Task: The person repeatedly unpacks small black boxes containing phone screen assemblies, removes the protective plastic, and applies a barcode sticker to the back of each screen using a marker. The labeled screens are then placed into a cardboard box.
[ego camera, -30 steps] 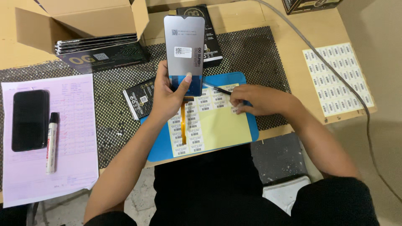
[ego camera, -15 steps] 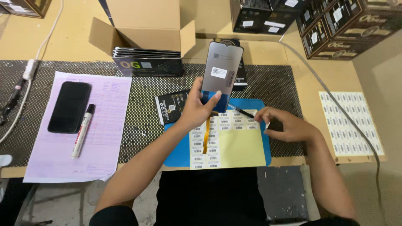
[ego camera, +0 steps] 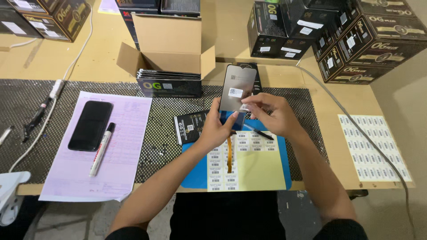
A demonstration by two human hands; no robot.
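The left hand (ego camera: pixel 215 129), fingers clamped on a dark phone screen panel (ego camera: pixel 238 89) held upright above the blue mat (ego camera: pixel 195 173) on the worktop, now meets the right hand (ego camera: pixel 271 115), which has risen from the label sheet (ego camera: pixel 262 171), fingers pinching a small label (ego camera: pixel 244 107) against the panel.

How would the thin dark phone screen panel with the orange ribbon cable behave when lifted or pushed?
The thin dark phone screen panel stands upright in the left hand, held near its lower edge, so it is probably stiff and light. Being so thin, it looks fragile if bent. The orange ribbon cable hangs limp below, likely floppy and prone to snagging. The right hand touches its lower face.
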